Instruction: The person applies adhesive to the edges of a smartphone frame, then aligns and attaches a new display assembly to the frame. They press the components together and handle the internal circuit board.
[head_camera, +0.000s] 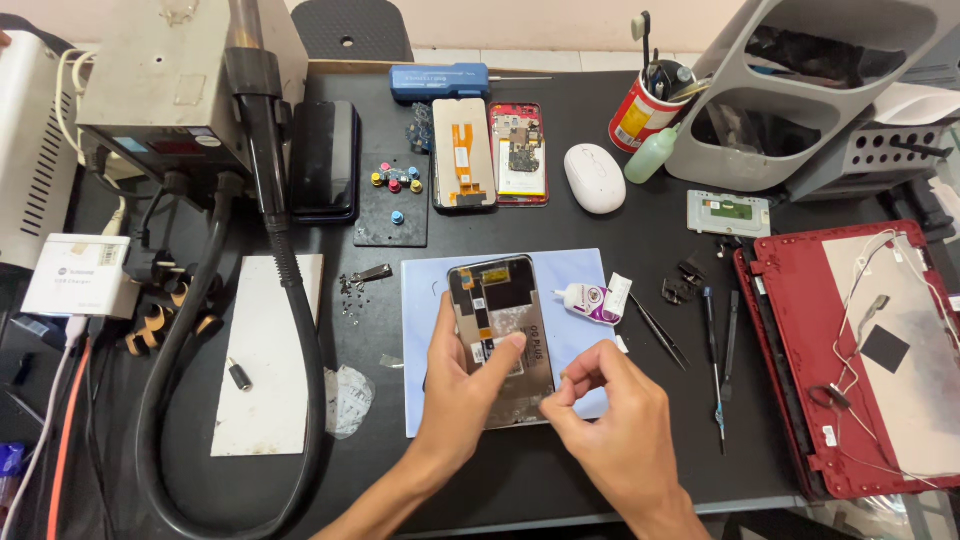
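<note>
Blue mat; phone screen in left grip.

2 bare hands and forearms, no sleeves, rings or gloves visible.

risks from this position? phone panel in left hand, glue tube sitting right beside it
1. The left hand grips the phone panel by one edge, thumb on its bare inner face; it may flex or smudge.
2. The glue tube lies on the blue mat beside the panel; it could leak onto the mat.
3. Loose screws lie unboxed nearby; a forearm sweep might scatter them.
</note>
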